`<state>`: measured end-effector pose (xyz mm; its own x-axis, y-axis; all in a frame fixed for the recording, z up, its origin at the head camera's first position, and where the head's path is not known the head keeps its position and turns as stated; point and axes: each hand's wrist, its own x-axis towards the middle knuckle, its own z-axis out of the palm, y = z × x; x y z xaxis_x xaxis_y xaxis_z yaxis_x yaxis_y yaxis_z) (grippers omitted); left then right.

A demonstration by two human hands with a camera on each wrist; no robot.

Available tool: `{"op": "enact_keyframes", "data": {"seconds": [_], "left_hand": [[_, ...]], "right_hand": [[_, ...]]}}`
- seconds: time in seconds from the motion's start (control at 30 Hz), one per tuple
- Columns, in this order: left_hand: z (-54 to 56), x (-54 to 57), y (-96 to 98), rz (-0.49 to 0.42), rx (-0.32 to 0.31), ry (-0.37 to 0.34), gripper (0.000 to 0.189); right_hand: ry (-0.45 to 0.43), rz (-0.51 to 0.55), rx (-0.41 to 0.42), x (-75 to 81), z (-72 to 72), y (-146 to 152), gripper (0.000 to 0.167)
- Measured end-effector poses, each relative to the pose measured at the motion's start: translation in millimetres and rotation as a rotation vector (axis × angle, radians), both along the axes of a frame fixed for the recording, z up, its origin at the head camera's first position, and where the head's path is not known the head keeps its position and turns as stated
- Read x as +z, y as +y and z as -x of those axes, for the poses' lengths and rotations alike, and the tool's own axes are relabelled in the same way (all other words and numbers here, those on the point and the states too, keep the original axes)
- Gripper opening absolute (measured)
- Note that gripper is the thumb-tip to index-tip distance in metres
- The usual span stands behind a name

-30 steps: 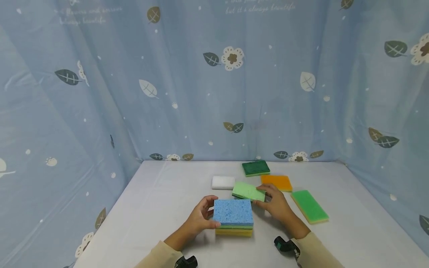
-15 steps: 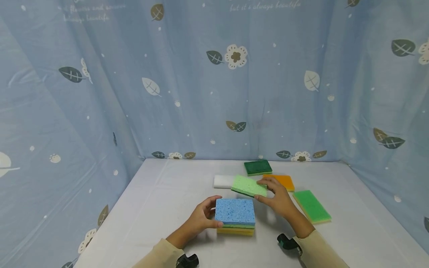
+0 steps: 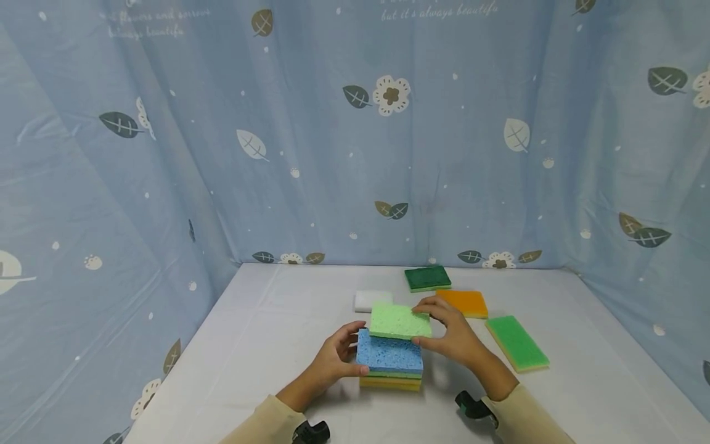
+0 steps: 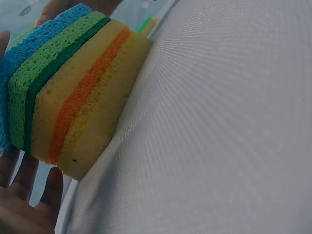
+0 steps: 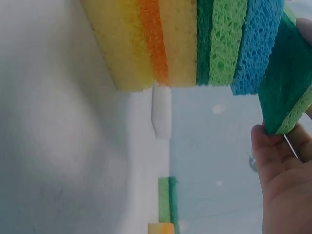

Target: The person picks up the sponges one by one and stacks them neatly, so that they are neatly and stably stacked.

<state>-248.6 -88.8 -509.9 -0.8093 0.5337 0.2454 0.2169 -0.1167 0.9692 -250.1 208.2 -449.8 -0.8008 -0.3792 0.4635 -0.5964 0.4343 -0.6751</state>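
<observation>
A stack of sponges [image 4: 83, 105] stands on the white table, with a blue sponge [image 3: 388, 356] on top. Below the blue show a light green and dark green layer, then yellow and orange layers. My left hand [image 3: 334, 364] holds the stack at its left side, thumb at the front and fingers behind. My right hand [image 3: 459, 338] pinches a light green sponge [image 3: 396, 320] by its right end, just over the back part of the blue one. Its dark green scouring underside [image 5: 287, 70] shows tilted against the blue sponge in the right wrist view.
Behind the stack lies a white sponge [image 3: 367, 301]. A dark green sponge [image 3: 428, 278] is at the back, an orange one [image 3: 466, 303] nearer, and a bright green one [image 3: 517, 343] to the right. A blue patterned curtain [image 3: 310, 154] borders the table [image 3: 266, 345].
The light green sponge in my right hand has risen from behind the stack and come left and nearer, over the blue sponge. My left hand keeps its hold on the stack.
</observation>
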Motion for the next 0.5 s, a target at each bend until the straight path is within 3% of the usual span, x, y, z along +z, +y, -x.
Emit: {"op": "enact_keyframes", "data": {"seconds": [0.17,0.5], "left_hand": [[1.5,-1.6,-0.2,-0.006,0.001,0.009,0.082],[0.7,0.0,0.3,0.023,0.015,0.0,0.079]], "right_hand": [[0.033,-0.046,0.031,-10.1,4.3,-0.5,0.052],[0.026,-0.129,0.098,-7.4,-1.0,-5.5,0.059]]}}
